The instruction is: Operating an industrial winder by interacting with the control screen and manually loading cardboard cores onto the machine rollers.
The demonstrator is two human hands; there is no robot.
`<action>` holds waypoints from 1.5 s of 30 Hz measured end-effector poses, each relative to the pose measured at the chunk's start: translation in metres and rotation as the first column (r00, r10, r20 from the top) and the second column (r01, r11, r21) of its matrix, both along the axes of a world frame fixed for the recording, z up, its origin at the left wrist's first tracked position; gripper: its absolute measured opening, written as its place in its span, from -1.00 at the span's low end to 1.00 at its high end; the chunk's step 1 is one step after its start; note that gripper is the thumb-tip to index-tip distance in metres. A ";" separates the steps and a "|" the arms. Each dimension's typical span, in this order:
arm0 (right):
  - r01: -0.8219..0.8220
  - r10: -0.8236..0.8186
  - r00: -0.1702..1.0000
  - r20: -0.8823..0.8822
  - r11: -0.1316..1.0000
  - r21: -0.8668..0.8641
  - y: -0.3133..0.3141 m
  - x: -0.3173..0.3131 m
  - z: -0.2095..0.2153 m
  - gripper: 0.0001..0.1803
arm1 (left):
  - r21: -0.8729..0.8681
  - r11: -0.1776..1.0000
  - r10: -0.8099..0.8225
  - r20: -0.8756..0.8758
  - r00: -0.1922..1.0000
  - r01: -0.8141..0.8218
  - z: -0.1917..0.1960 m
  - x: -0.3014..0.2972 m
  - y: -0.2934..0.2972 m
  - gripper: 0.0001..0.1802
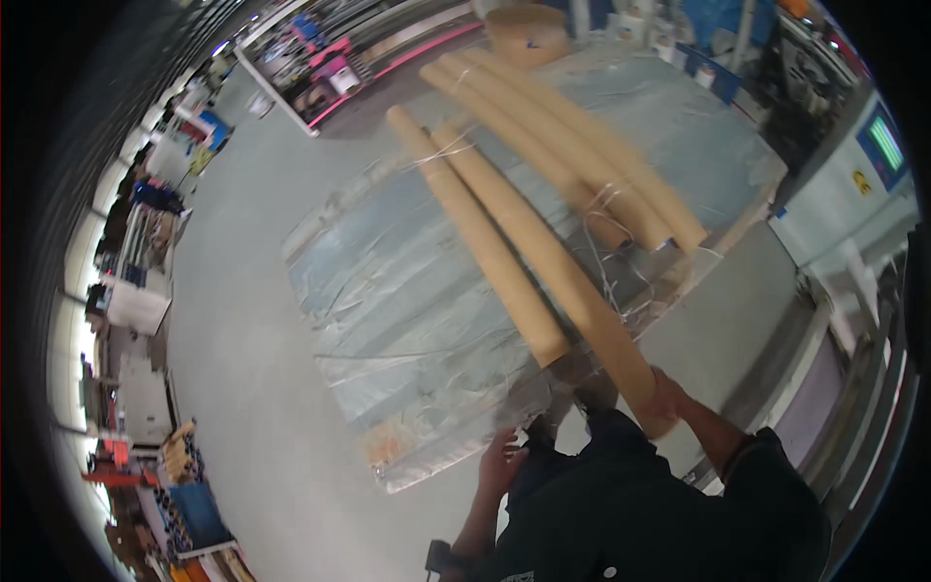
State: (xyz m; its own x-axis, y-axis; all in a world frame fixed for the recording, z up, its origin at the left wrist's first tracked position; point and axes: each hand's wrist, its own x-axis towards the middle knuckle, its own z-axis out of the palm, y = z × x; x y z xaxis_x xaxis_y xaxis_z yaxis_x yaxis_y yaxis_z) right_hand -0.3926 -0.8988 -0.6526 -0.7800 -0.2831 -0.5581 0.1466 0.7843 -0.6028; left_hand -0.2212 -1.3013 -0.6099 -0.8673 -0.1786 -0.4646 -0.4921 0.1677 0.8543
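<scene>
My right hand (667,400) is closed on the near end of a long brown cardboard tube (553,257), which reaches away from me over a plastic-covered platform. Left of it lies a second cardboard tube (485,247), its near end stopping short of my body. White string (448,150) runs around these two tubes near their far ends. My left hand (501,461) hangs beside my body, near the platform's front edge, with loosely bent fingers and nothing in it that I can see.
More cardboard tubes (553,126), tied with string, lie at the far right of the low plastic-wrapped platform (388,320). Loose white string (611,276) trails beside them. A machine with a screen (881,145) stands at right. A round brown container (529,37) stands beyond.
</scene>
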 end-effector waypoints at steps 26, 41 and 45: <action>0.561 -0.560 0.821 0.112 0.753 -0.345 0.068 0.432 0.151 0.09 | -0.229 0.591 -0.681 -0.656 0.326 0.774 -0.012 -0.129 0.251 -0.37; 0.870 -0.945 0.304 -0.124 0.328 -0.369 -0.037 0.545 0.212 -0.01 | 0.723 -0.088 -0.660 -0.558 0.504 0.685 0.170 0.029 0.414 -0.20; 0.867 -0.943 0.330 -0.052 0.324 -0.379 -0.054 0.644 0.182 0.06 | 0.790 -0.182 -0.709 -0.518 0.479 0.586 0.186 0.058 0.451 -0.23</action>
State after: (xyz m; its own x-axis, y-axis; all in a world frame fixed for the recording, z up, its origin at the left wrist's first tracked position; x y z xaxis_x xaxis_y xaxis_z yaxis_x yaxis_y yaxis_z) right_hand 0.2512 -0.9529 -0.4704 -0.7117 0.5985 -0.3677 0.5024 0.0679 -0.8619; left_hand -0.1629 -0.8504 -0.4240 -0.2156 0.9640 0.1557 -0.6963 -0.2636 0.6676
